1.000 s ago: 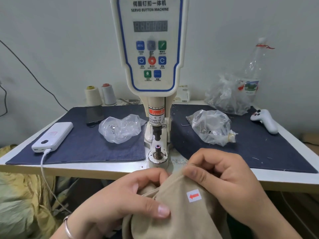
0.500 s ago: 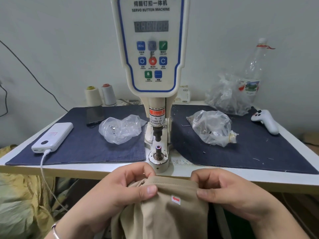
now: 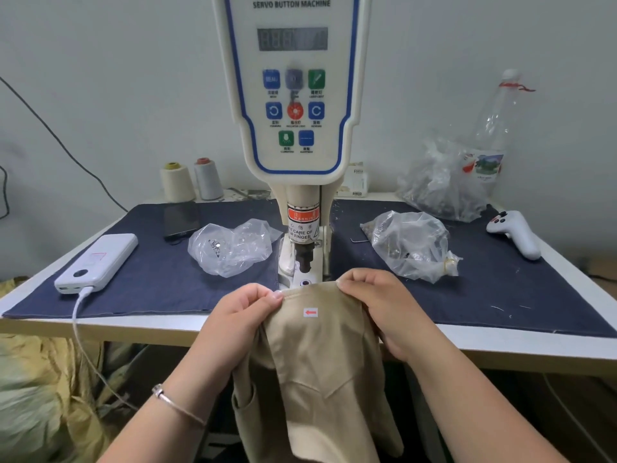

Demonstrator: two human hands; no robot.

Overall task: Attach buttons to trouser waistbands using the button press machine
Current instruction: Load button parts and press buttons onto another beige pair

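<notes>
Beige trousers (image 3: 317, 355) hang over the table's front edge, with the waistband lying across the lower die of the servo button machine (image 3: 293, 95). A small white sticker with a red arrow (image 3: 310, 312) sits just below the waistband. My left hand (image 3: 243, 315) pinches the waistband on the left. My right hand (image 3: 374, 302) pinches it on the right. The black upper punch (image 3: 304, 259) stands just above the cloth's top edge. The lower die is mostly covered by the fabric.
Clear bags of buttons lie left (image 3: 233, 245) and right (image 3: 410, 245) of the machine on a dark denim mat (image 3: 160, 279). A white power bank (image 3: 96, 262), phone (image 3: 182, 218), thread cones (image 3: 190, 182), larger bag (image 3: 444, 178), bottle (image 3: 494, 128) and white controller (image 3: 516, 232) stand around.
Both hands have carried the waistband up and forward, from below the table edge onto the machine's lower die. The hands spread apart along the waistband, stretching it flat.
</notes>
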